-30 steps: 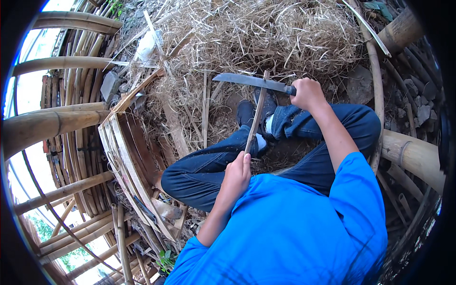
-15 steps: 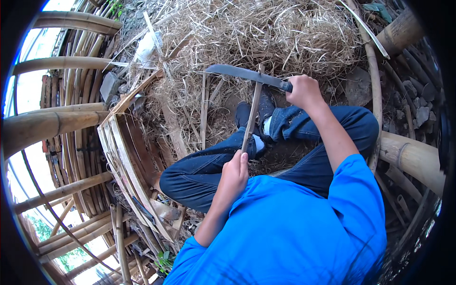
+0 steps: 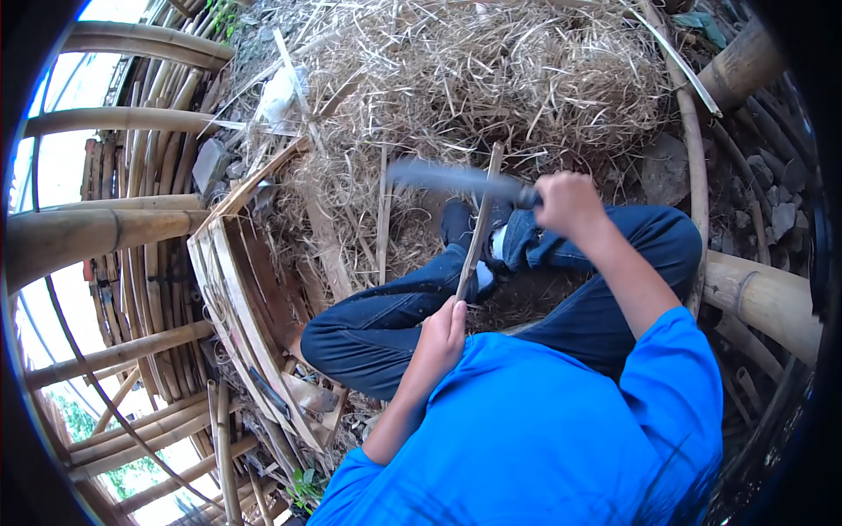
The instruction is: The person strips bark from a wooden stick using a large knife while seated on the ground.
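My left hand (image 3: 441, 337) is closed around the lower end of a narrow bamboo strip (image 3: 481, 219), which slants up and away from me between my shins. My right hand (image 3: 568, 202) grips the dark handle of a machete (image 3: 452, 179). Its long blade points left and is smeared by motion. The blade crosses the strip a little below its far end; whether the two touch I cannot tell. Beyond the blade lies a heap of pale bamboo shavings (image 3: 561, 70).
A wooden crate (image 3: 230, 272) stands at my left, beside a bamboo pole fence (image 3: 132, 226). Thick bamboo poles (image 3: 763, 298) lie at my right, with stones (image 3: 781, 213) beyond. A white plastic bag (image 3: 279, 95) rests at the far left. My legs (image 3: 377, 324) are folded in front of me.
The machete has moved down along the strip toward me, its blade now blurred. My right hand has shifted slightly toward me too. The left hand still holds the strip.
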`<state>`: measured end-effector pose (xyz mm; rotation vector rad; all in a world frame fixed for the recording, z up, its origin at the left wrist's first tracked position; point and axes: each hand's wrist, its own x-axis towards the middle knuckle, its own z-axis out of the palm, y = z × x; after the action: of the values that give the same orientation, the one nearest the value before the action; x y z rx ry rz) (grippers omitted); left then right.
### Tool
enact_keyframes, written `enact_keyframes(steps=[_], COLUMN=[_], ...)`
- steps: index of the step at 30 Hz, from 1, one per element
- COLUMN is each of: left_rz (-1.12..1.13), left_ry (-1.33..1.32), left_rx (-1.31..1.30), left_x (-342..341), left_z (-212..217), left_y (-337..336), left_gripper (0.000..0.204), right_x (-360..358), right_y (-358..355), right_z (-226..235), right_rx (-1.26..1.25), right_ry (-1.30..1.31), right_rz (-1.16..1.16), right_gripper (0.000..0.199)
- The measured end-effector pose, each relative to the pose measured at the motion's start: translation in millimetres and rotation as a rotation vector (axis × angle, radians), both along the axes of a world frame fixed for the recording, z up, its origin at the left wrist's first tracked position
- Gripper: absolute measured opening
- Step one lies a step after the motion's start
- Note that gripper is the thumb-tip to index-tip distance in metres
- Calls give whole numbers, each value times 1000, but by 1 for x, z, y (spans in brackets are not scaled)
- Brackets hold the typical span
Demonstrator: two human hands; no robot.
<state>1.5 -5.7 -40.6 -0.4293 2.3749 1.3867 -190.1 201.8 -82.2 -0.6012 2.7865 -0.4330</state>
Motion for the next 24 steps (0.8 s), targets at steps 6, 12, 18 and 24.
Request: enact_keyframes(steps=[6, 12, 18, 24], left_rz=[16, 35, 81, 17], left_ry=[-52, -14, -9, 56], left_rx=[56, 127, 162, 32], left_x=[11, -5, -21, -28], left_z=[31, 35, 35, 37], left_y=[5, 3, -5, -1], left_gripper=[28, 30, 39, 30], right_x=[-48, -37, 25, 67], right_y=[34, 72, 54, 23], right_z=[1, 3, -7, 13], right_rx=[-39, -5, -429, -838], right_ry=[48, 101, -143, -81], right_rz=[-300, -377, -514, -485], right_gripper=[22, 21, 22, 24])
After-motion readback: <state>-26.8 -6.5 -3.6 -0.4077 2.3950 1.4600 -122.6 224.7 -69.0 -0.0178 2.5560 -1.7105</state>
